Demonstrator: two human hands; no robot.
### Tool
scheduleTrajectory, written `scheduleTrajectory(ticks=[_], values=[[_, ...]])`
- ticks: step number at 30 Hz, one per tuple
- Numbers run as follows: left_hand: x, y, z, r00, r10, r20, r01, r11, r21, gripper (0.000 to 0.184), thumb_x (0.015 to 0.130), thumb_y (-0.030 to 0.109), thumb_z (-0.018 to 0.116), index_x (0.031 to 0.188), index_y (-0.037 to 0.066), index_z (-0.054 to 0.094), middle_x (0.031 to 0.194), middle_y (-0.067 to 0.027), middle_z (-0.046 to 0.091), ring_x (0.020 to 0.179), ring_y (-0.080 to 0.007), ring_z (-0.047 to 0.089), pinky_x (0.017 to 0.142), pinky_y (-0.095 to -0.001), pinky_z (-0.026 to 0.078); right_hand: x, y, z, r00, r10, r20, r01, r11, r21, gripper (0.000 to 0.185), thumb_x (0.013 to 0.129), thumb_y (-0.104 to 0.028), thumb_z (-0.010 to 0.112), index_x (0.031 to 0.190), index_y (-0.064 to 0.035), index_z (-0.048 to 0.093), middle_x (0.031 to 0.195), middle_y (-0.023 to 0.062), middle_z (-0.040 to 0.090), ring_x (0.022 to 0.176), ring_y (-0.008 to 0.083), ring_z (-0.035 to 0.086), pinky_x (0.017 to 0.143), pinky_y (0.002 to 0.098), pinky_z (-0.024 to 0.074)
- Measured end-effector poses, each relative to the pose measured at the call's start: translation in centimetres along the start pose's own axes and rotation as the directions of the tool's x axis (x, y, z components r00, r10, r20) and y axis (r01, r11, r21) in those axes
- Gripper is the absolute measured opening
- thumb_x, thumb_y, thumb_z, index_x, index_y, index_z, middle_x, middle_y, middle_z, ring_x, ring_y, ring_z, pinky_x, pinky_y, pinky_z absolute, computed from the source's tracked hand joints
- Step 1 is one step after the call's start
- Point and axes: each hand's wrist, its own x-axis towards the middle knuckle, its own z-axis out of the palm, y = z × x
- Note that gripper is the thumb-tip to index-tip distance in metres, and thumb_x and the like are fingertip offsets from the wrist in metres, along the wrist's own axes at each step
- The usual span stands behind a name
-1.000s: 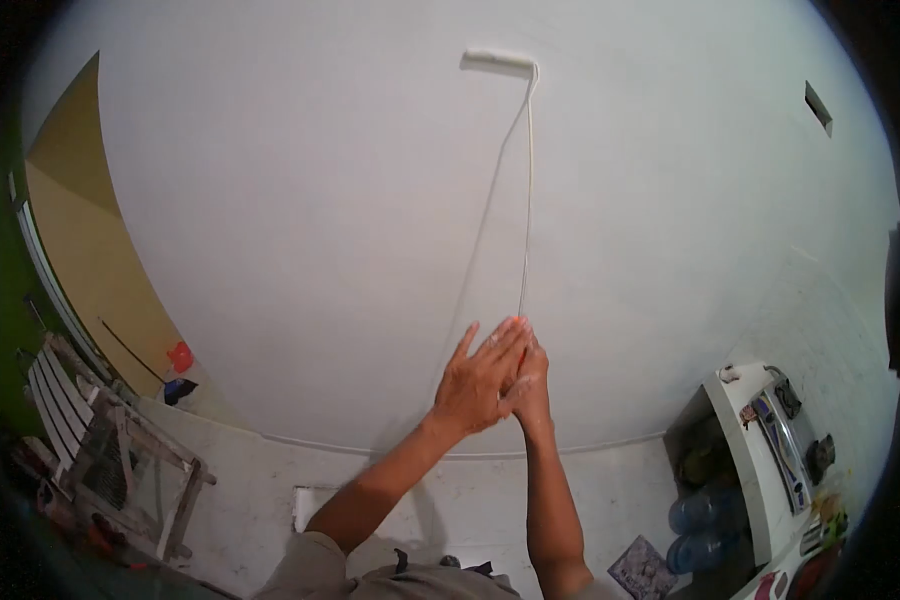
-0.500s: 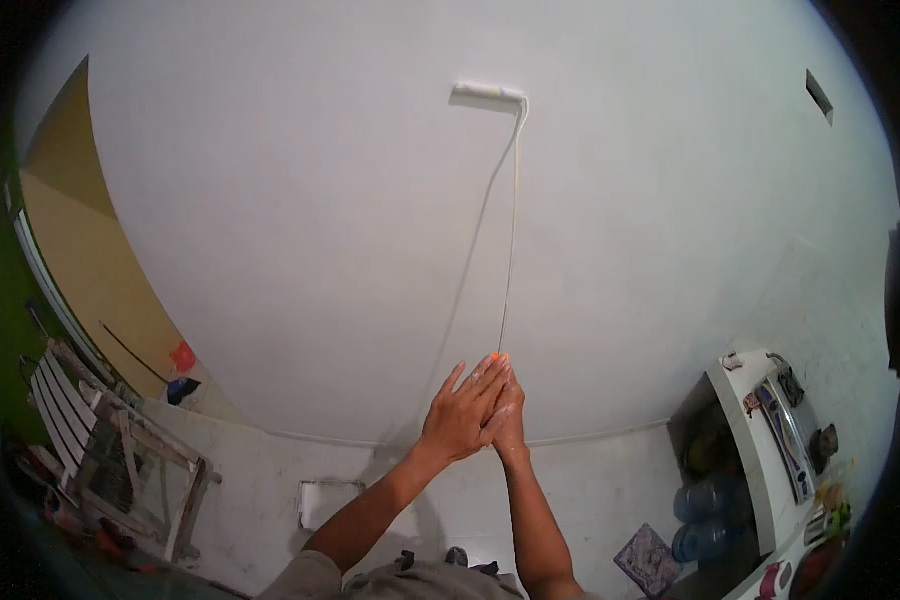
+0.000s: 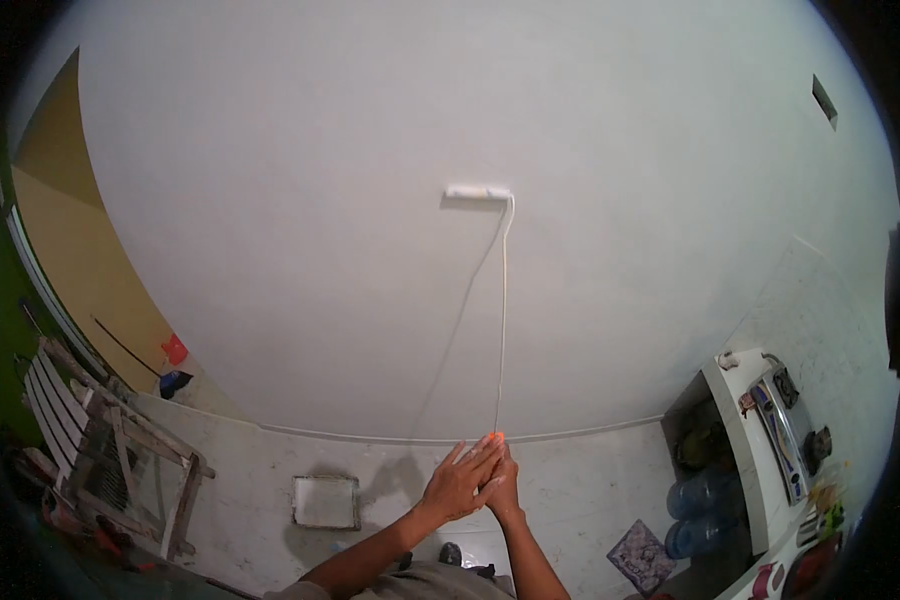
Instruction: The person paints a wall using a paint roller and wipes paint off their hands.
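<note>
L hand (image 3: 457,489) & R hand (image 3: 506,484) pressed together round orange grip (image 3: 496,437), best hold pt; long rod (image 3: 503,320) prob. flexy, roller (image 3: 478,193) top-heavy.

Roller (image 3: 477,193) on white wall (image 3: 620,270). Below roller: left hand (image 3: 459,484) and right hand (image 3: 506,482) pressed together about orange handle (image 3: 497,438). Tray (image 3: 326,503) on floor, lower left of roller; counter (image 3: 740,420) lower right.

A greyish-brown shirt (image 3: 420,584) is worn, with a short sleeve (image 3: 298,591) seen at the left. Both forearms are bare, and the left hand (image 3: 458,487) is marked with whitish flecks.
</note>
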Motion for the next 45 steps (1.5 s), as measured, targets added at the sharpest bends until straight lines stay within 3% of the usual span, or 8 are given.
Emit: scheduleTrajectory(ticks=[8, 14, 23, 26, 29, 35, 38, 45], values=[[-1.9, 0.8, 0.7, 0.999, 0.04, 0.037, -0.039, 0.999, -0.01, 0.059, 0.102, 0.043, 0.046, 0.149, 0.008, 0.044, 0.157, -0.0072, 0.04, 0.146, -0.0211, 0.035, 0.117, -0.05, 0.029, -2.8, -2.0, -1.8, 0.986, 0.149, 0.069, -0.146, 0.988, -0.056, 0.02, 0.089, -0.012, 0.061, 0.103, -0.0002, 0.051, 0.073, 0.0164, 0.064, 0.062, 0.0217, 0.063, 0.055, 0.0372, 0.0485], [0.3, 1.7, -2.8, 0.996, 0.038, -0.081, -0.045, 0.996, -0.078, 0.057, 0.099, 0.04, 0.051, 0.147, 0.009, 0.047, 0.155, -0.0077, 0.043, 0.144, -0.0219, 0.039, 0.117, -0.0514, 0.029, 0.2, -4.1, -1.9, 1.0, 0.011, 0.006, -0.011, 0.997, 0.071, 0.019, 0.089, -0.011, 0.061, 0.1, 0.0008, 0.051, 0.068, 0.0112, 0.06, 0.06, 0.0133, 0.053, 0.053, 0.0335, 0.0455], [5.7, 0.8, -9.6, 0.966, 0.079, -0.245, -0.079, 0.997, 0.01, 0.058, 0.098, 0.035, 0.053, 0.148, 0.007, 0.045, 0.156, -0.009, 0.042, 0.143, -0.0234, 0.041, 0.116, -0.0525, 0.028, 7.8, -10.9, -1.6, 0.986, -0.166, -0.027, 0.168, 0.983, 0.07, 0.023, 0.088, -0.011, 0.063, 0.103, 0.0026, 0.052, 0.071, 0.0123, 0.061, 0.062, 0.014, 0.054, 0.053, 0.0325, 0.0448], [7.8, 0.2, -11.2, 0.944, 0.1, -0.314, -0.092, 0.995, 0.038, 0.055, 0.098, 0.033, 0.052, 0.146, 0.006, 0.048, 0.153, -0.01, 0.045, 0.143, -0.0242, 0.042, 0.116, -0.052, 0.028, 10.1, -14.9, -1.6, 0.999, -0.032, 0.01, 0.028, 0.959, 0.282, 0.023, 0.091, -0.014, 0.062, 0.103, 0.0024, 0.052, 0.074, 0.0127, 0.062, 0.063, 0.0154, 0.056, 0.055, 0.0327, 0.0456], [9.9, -0.9, -12.6, 0.925, 0.119, -0.359, -0.106, 0.993, 0.057, 0.053, 0.099, 0.032, 0.05, 0.145, 0.005, 0.05, 0.152, -0.0103, 0.048, 0.142, -0.0251, 0.043, 0.116, -0.0516, 0.028, 13.2, -14.9, -0.6, 0.967, -0.241, -0.085, 0.251, 0.957, 0.144, 0.022, 0.094, -0.016, 0.06, 0.103, 0.0023, 0.052, 0.077, 0.0126, 0.063, 0.066, 0.015, 0.056, 0.057, 0.0325, 0.0464], [14.2, -1.4, -16.8, 0.893, 0.168, -0.418, -0.119, 0.983, 0.14, 0.053, 0.099, 0.031, 0.051, 0.146, 0.005, 0.048, 0.152, -0.0091, 0.047, 0.143, -0.0241, 0.041, 0.118, -0.0496, 0.026, 18.9, -17.8, -0.2, 0.931, -0.34, -0.137, 0.363, 0.905, 0.22, 0.02, 0.098, -0.015, 0.055, 0.102, 0.0035, 0.054, 0.081, 0.0143, 0.065, 0.07, 0.0217, 0.061, 0.063, 0.0343, 0.0487], [14.7, -1.7, -17.4, 0.889, 0.164, -0.428, -0.109, 0.983, 0.15, 0.053, 0.1, 0.031, 0.051, 0.146, 0.005, 0.048, 0.152, -0.0093, 0.047, 0.143, -0.0243, 0.041, 0.118, -0.0486, 0.025, 20.0, -18.5, 0.0, 0.935, -0.337, -0.109, 0.351, 0.92, 0.172, 0.02, 0.099, -0.016, 0.054, 0.101, 0.0039, 0.055, 0.084, 0.0162, 0.065, 0.073, 0.0255, 0.063, 0.066, 0.0354, 0.0496], [9.8, -3.3, -12.3, 0.924, 0.094, -0.371, -0.061, 0.993, 0.101, 0.052, 0.101, 0.032, 0.049, 0.145, 0.005, 0.049, 0.15, -0.0093, 0.05, 0.141, -0.0242, 0.043, 0.117, -0.0494, 0.029, 14.6, -12.9, 2.9, 0.958, -0.257, -0.125, 0.281, 0.924, 0.26, 0.019, 0.095, -0.015, 0.058, 0.102, 0.002, 0.051, 0.082, 0.0108, 0.063, 0.075, 0.0128, 0.057, 0.061, 0.0309, 0.0475]])
